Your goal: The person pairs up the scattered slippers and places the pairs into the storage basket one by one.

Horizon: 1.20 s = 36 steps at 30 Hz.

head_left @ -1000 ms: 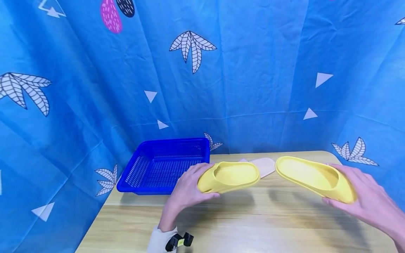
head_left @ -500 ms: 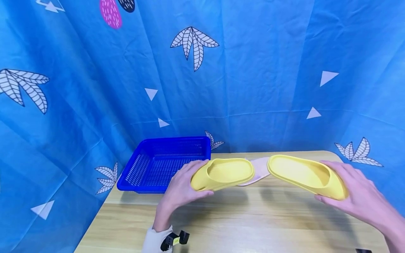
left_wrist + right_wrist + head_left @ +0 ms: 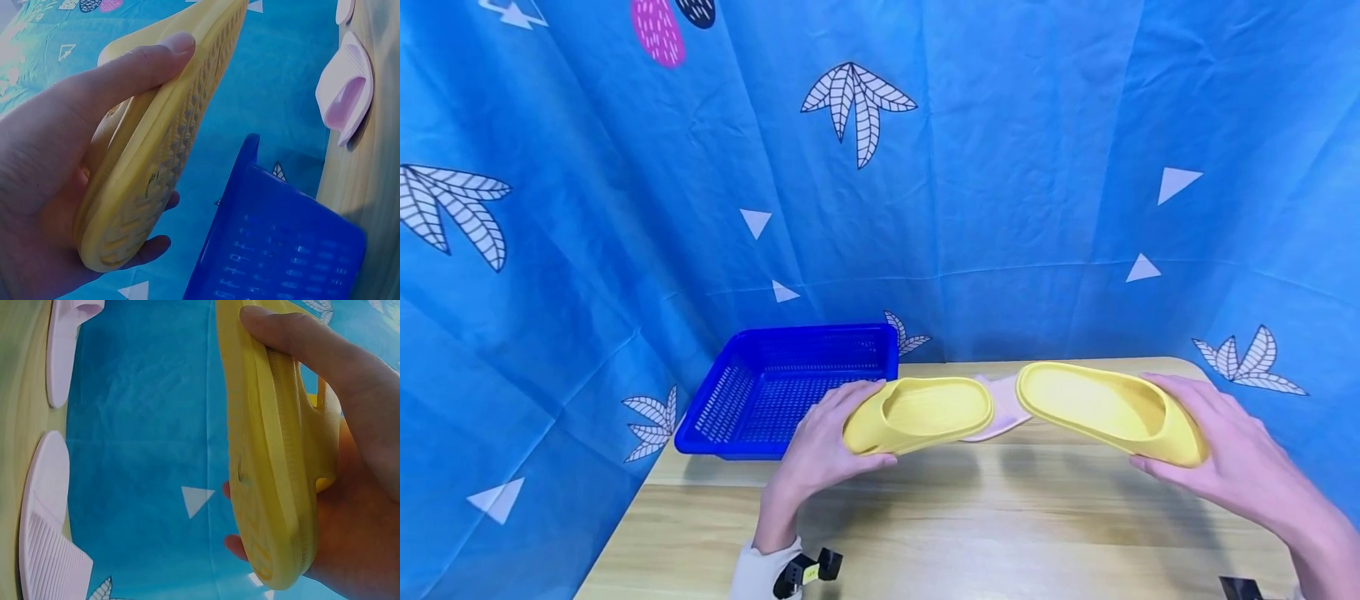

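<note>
My left hand (image 3: pixel 823 442) grips a yellow slipper (image 3: pixel 940 407) by its toe end, thumb along one side and fingers round the other. The heel of that slipper points right, and its patterned sole shows in the left wrist view. On the right, my right hand (image 3: pixel 1232 450) holds a second yellow slipper (image 3: pixel 1082 404) the same way, its heel pointing left. Both are held above the table, heels close together but apart. Behind them lie pink slippers (image 3: pixel 1000 408), mostly hidden in the head view; the right wrist view shows two, one with a ribbed strap (image 3: pixel 53 562).
A blue perforated basket (image 3: pixel 790 450) stands at the back left of the wooden table (image 3: pixel 1000 533), just beyond my left hand. A blue patterned curtain (image 3: pixel 1015 183) hangs behind and along both sides.
Both hands have moved left with the yellow slippers. The right one travelled further, so the two heels are slightly closer together. The head view has shifted a little.
</note>
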Each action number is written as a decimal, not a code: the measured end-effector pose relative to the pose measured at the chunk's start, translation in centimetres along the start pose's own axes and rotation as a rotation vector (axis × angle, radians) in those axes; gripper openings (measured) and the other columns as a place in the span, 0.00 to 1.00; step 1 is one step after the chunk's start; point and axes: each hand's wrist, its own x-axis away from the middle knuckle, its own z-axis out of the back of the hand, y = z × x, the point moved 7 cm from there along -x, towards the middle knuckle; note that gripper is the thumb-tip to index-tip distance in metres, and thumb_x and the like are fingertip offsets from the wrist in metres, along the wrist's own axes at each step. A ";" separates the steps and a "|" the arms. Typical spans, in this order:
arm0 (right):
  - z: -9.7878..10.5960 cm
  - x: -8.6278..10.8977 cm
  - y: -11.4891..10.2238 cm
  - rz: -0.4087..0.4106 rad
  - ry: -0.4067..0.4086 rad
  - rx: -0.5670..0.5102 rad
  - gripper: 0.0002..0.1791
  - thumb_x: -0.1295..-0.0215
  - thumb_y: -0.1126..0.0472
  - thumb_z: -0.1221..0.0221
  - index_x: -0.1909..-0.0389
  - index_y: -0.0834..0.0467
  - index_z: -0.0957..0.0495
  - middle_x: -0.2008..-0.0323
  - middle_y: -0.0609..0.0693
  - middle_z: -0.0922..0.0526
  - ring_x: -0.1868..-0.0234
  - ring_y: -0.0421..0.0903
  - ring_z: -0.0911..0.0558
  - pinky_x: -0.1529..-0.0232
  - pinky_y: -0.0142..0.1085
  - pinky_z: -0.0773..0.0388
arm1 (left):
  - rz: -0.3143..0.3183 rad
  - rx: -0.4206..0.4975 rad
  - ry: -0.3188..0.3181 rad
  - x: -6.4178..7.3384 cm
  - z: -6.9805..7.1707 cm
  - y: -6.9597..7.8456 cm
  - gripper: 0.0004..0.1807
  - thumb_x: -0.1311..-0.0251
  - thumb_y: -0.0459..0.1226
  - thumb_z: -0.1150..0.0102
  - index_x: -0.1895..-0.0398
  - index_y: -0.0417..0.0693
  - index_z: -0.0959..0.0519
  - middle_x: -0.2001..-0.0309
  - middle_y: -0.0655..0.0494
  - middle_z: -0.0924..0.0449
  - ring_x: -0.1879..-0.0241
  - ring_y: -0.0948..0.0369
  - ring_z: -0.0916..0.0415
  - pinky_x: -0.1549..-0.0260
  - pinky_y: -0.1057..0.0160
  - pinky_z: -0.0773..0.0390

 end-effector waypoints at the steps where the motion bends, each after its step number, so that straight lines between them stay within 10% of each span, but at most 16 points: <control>1: 0.0 -0.1 -0.1 0.003 -0.002 -0.003 0.55 0.66 0.45 0.14 0.32 0.50 0.27 0.44 0.47 0.23 0.56 0.43 0.34 0.73 0.38 0.36 | 0.005 -0.003 -0.001 0.1 0.0 -0.1 0.55 0.60 0.71 0.26 0.24 0.73 0.33 0.30 0.64 0.29 0.35 0.57 0.30 0.54 0.54 0.28; 36: -2.2 -0.3 -0.9 0.067 -0.067 -0.037 0.58 0.69 0.41 0.15 0.30 0.41 0.28 0.46 0.39 0.19 0.56 0.35 0.33 0.65 0.39 0.34 | -0.063 0.033 0.005 -0.2 0.0 0.4 0.54 0.60 0.69 0.24 0.25 0.71 0.32 0.30 0.65 0.29 0.32 0.56 0.31 0.48 0.47 0.26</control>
